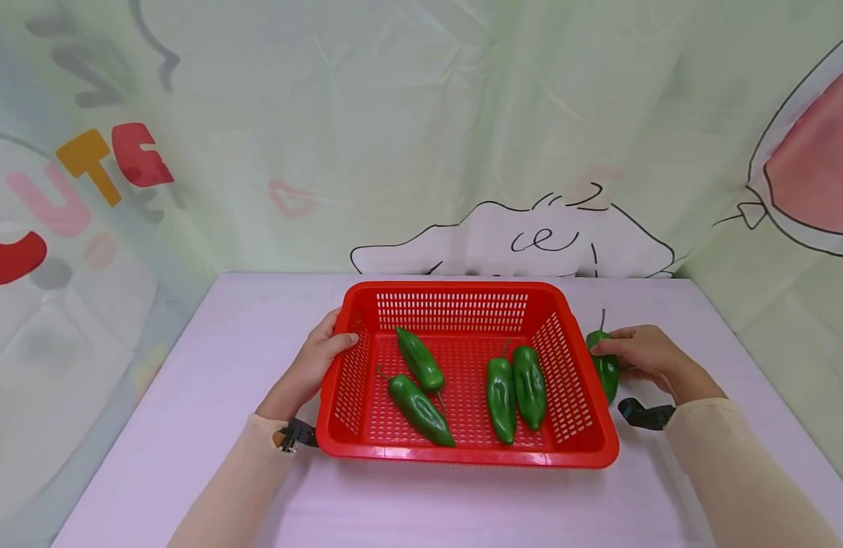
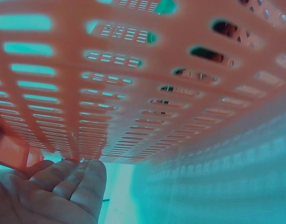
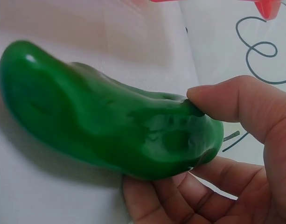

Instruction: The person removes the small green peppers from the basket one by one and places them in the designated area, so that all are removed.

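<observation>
My left hand point(image 1: 316, 356) grips a red plastic basket point(image 1: 462, 455) by its left side, thumb over the rim. In the left wrist view the basket's slotted wall and underside point(image 2: 147, 88) fill the upper part, with the left fingers point(image 2: 89, 189) beneath. Just outside the basket's right wall, my right hand point(image 1: 644, 354) pinches a green pepper point(image 3: 110, 121) between thumb and fingers near its stem end. Inside the basket, two green peppers point(image 1: 421, 411) lie at the left and two more point(image 1: 529, 388) side by side at the right.
A table with a pale cloth point(image 1: 408, 506) lies under the basket. Behind it hangs a printed curtain point(image 1: 421, 137), which also runs along both sides. Black wrist straps point(image 1: 646, 415) show at both wrists.
</observation>
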Motion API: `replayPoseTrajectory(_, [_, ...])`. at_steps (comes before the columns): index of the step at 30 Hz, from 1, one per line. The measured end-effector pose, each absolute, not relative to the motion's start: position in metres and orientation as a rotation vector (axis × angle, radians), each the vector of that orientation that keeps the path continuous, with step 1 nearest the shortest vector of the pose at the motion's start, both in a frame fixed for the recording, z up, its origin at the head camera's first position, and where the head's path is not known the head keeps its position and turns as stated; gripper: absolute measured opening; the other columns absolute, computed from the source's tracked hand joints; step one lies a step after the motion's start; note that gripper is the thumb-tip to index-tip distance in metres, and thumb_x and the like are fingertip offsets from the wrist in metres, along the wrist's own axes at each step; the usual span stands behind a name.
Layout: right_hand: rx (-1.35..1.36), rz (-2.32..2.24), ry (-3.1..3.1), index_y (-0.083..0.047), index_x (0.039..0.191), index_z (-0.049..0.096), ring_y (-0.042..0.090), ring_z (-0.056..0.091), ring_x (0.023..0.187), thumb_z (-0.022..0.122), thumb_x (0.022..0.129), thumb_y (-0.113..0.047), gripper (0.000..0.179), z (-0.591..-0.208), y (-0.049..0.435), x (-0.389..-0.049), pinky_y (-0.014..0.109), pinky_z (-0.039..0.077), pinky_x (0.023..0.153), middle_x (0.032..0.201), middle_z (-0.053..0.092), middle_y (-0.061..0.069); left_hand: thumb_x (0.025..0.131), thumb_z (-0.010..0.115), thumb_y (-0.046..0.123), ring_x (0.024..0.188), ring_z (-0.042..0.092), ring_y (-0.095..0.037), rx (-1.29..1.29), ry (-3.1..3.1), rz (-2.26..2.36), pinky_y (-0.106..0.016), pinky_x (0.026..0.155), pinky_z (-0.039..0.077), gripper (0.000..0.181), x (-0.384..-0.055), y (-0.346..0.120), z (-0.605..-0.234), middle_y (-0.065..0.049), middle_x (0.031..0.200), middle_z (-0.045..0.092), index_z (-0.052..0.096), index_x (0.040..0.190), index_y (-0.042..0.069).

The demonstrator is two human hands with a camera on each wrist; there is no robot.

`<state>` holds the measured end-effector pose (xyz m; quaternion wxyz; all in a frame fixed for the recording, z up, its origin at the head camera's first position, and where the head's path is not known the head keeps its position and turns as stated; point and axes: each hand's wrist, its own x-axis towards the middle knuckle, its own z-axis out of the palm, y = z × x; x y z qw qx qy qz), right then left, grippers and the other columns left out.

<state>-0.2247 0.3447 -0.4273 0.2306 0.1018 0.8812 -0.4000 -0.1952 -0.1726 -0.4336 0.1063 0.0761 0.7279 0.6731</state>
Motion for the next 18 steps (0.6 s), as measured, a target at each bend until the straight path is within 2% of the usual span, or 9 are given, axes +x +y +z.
replayPoseTrajectory(9, [0.286, -1.064, 2.437, 0.019, 0.147, 0.035, 0.041, 0.062, 0.109, 0.067, 0.098, -0.033, 0.079, -0.426, 0.342, -0.225, 0.041, 0.063, 0.088, 0.135, 0.052, 0.039, 0.105, 0.053, 0.010, 0.122, 0.062, -0.050, 0.246, 2.140, 1.993, -0.050, 0.086, 0.062, 0.063, -0.196, -0.173, -0.434, -0.022, 0.149, 0.051, 0.028, 0.162, 0.016])
replayPoseTrajectory(18, [0.266, -1.034, 2.456, 0.019, 0.150, 0.031, 0.050, 0.057, 0.119, 0.062, 0.101, -0.037, 0.081, -0.416, 0.336, -0.219, 0.051, 0.060, 0.095, 0.143, 0.045, 0.041, 0.104, 0.052, 0.011, 0.121, 0.063, -0.051, 0.251, 2.140, 1.992, -0.050, 0.086, 0.063, 0.063, -0.195, -0.173, -0.434, -0.024, 0.149, 0.051, 0.028, 0.162, 0.015])
